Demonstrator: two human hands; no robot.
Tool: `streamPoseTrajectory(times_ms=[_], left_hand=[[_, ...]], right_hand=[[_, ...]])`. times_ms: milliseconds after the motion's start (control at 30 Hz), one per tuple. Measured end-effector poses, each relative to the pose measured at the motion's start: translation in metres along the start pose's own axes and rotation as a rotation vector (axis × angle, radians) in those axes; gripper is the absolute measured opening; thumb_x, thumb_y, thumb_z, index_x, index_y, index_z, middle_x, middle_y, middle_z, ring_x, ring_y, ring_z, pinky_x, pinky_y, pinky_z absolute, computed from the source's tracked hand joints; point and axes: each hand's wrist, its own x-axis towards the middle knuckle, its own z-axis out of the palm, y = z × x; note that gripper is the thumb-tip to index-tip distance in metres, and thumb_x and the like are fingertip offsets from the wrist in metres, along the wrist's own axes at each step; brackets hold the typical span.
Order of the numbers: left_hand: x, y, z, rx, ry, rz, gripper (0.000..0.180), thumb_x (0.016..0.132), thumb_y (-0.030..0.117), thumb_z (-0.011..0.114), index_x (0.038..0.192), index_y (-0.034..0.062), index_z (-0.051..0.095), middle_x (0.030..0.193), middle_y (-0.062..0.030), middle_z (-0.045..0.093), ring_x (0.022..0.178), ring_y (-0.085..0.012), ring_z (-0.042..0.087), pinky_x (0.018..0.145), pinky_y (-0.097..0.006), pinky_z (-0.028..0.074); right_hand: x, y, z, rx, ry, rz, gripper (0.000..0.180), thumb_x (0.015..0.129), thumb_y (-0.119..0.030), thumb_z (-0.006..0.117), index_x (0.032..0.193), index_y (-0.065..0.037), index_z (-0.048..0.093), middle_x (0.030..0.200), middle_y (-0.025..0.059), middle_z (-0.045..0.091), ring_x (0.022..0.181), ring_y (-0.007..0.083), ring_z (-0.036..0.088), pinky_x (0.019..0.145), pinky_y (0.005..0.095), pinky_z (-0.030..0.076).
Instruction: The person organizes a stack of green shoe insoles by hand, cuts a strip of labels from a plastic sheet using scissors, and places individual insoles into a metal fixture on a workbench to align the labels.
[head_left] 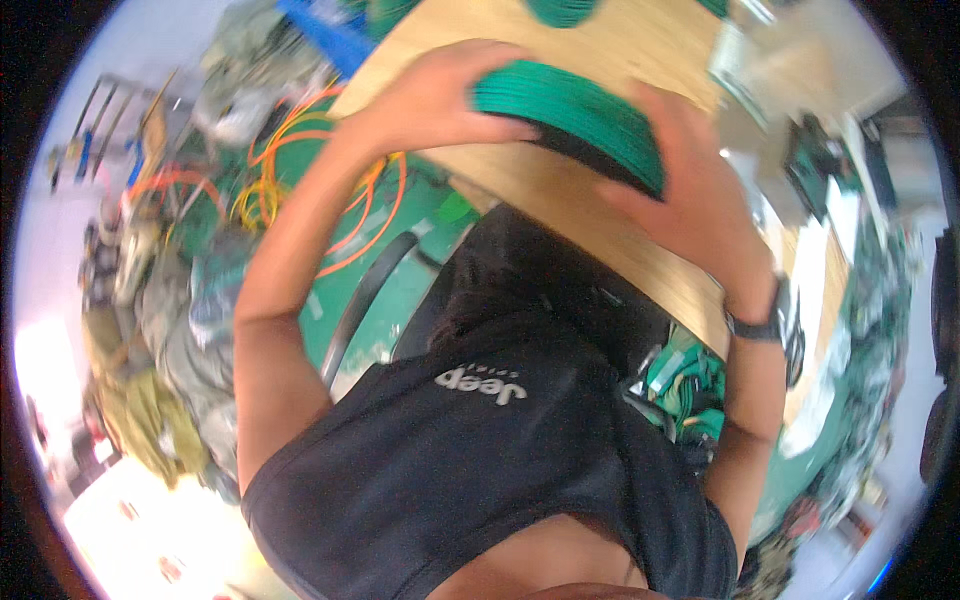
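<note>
Both hands, L (430, 100) & R (690, 190), clasped on opposite rims of green wire coil (580, 115) above worktop (560, 195); prob. heavy, floppy, so grip rims.

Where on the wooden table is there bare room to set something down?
Bare wood shows on the table beyond the green coil held by the left hand and right hand. The floor with orange cables is crowded.

black sleeveless top (480, 460) with small white chest print, dark wristband (752, 326), bare arms
</note>
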Motion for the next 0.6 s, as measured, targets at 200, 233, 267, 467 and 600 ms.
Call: streamPoseTrajectory(times_ms=[200,233,267,467,600], left_hand=[[-0.008,-0.002,0.017,-0.121,0.307,0.127,0.062,0.064,0.030,0.081,0.117,0.0082,0.056,0.109,-0.0138,0.059,0.102,-0.0295,0.056,0.089,-0.037,0.044],[-0.011,-0.001,0.017,-0.117,0.357,0.199,0.062,0.064,0.029,0.081,0.117,0.0082,0.056,0.108,-0.0137,0.059,0.102,-0.0294,0.056,0.088,-0.037,0.045],[-0.008,0.000,0.021,-0.129,0.400,0.290,0.063,0.064,0.029,0.081,0.118,0.0082,0.056,0.108,-0.0136,0.058,0.101,-0.0294,0.055,0.087,-0.036,0.045],[0.000,0.002,0.034,-0.111,0.320,0.136,0.065,0.065,0.029,0.079,0.121,0.0090,0.053,0.106,-0.0128,0.057,0.101,-0.0313,0.053,0.086,-0.037,0.045],[-0.001,0.008,0.031,-0.204,0.353,0.260,0.065,0.065,0.034,0.078,0.120,0.0082,0.053,0.109,-0.0136,0.055,0.104,-0.0312,0.051,0.086,-0.037,0.044]], right_hand=[[-0.044,0.015,0.012,-0.072,-0.006,0.288,0.063,0.070,-0.018,0.076,0.124,-0.002,0.047,0.112,0.0191,0.057,0.100,0.0384,0.056,0.089,0.0388,0.044],[-0.043,0.012,0.010,0.005,-0.029,0.333,0.068,0.068,-0.017,0.077,0.126,-0.003,0.045,0.113,0.0198,0.056,0.102,0.0381,0.055,0.090,0.0386,0.043],[-0.044,0.006,0.002,0.068,-0.046,0.399,0.073,0.065,-0.016,0.079,0.128,-0.003,0.043,0.115,0.0205,0.055,0.104,0.0377,0.054,0.092,0.0384,0.042],[-0.043,0.005,0.009,-0.068,-0.111,0.288,0.088,0.062,-0.011,0.079,0.136,-0.002,0.032,0.125,0.0200,0.046,0.118,0.0320,0.045,0.101,0.0400,0.035],[-0.060,0.020,-0.002,0.014,-0.100,0.329,0.084,0.063,-0.008,0.078,0.134,-0.002,0.034,0.126,0.0198,0.046,0.117,0.0337,0.044,0.101,0.0406,0.034]])
